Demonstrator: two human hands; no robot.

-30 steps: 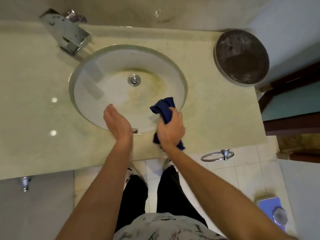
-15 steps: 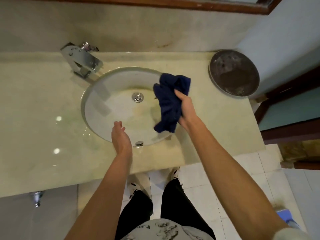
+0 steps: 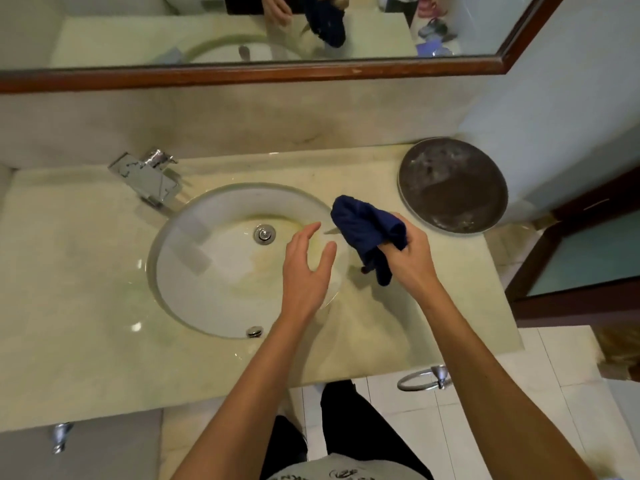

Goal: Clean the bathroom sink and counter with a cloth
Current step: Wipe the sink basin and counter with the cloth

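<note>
Your 2 bare forearms reach over the pale counter (image 3: 86, 341), where 1 round sink (image 3: 207, 271) sits with 1 drain (image 3: 265, 234). Your left hand (image 3: 306, 271) hovers over the basin's right side, fingers spread, empty; your right hand (image 3: 412, 258) grips 1 bunched dark blue cloth (image 3: 367, 230) above the sink's right rim. Farther back: 1 chrome faucet (image 3: 149, 178), 1 round dark tray (image 3: 452, 185), 1 mirror (image 3: 138, 29).

A bunched dark-blue cloth (image 3: 369, 233) hangs above the right rim of a round white sink (image 3: 214, 271), its basin stained yellow around the drain, sunk in a pale, glossy stone counter (image 3: 76, 289).
</note>
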